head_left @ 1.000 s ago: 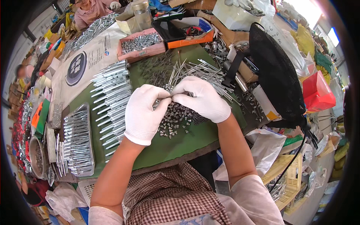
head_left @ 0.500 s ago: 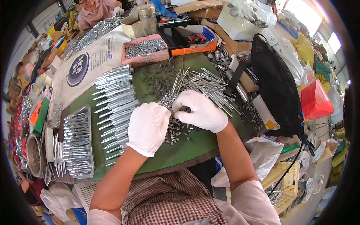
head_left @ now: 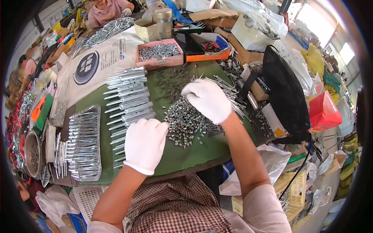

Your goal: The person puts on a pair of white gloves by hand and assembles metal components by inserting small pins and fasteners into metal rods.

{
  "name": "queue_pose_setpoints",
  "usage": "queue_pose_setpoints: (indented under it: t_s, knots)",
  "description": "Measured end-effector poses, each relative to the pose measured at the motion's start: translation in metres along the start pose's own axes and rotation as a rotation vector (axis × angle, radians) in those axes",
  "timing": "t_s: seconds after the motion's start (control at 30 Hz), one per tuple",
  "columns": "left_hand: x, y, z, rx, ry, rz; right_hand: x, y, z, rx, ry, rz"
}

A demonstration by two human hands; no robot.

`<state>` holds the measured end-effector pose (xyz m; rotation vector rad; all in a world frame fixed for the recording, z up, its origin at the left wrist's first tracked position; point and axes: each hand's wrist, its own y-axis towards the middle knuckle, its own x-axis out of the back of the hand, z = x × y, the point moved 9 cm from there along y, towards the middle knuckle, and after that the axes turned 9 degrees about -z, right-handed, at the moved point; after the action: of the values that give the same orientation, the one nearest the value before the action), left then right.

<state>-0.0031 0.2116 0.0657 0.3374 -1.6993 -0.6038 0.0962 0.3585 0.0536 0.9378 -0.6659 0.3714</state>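
My left hand [head_left: 145,145], in a white knit glove, is closed at the near left edge of a pile of small metal cone-shaped nuts [head_left: 183,120]. What its fingers hold, if anything, is hidden. My right hand [head_left: 209,100], gloved likewise, is over the far right of the pile with curled fingers, close to a heap of thin metal rods [head_left: 225,86]. Its fingertips face down, so I cannot make out what they pinch. Left of the pile, metal sleeve anchors [head_left: 128,97] lie stacked in a row. Thin dark pins [head_left: 173,82] are scattered beyond the pile.
A clear tray of rods [head_left: 83,145] stands at the left. Behind are a pink box of small metal parts [head_left: 179,60], an orange box [head_left: 208,57] and a lidded jar [head_left: 163,25]. A black mesh bag [head_left: 287,89] stands at right. Another person [head_left: 108,13] sits at the far left.
My hands have parted from where they met over the nuts. The right moved away toward the rods; the left dropped slightly nearer me. The whole view shifted a little.
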Motion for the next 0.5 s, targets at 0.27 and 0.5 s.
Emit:
queue_pose_setpoints:
  t_s: [0.27,0.5]
  knots:
    - [0.030,-0.041,0.007,0.076,-0.041,0.025,-0.093,0.053,0.016,0.086,-0.253,0.226]
    - [0.054,-0.065,0.011,0.087,-0.134,-0.092,-0.116,0.054,0.007,0.006,-0.466,0.458]
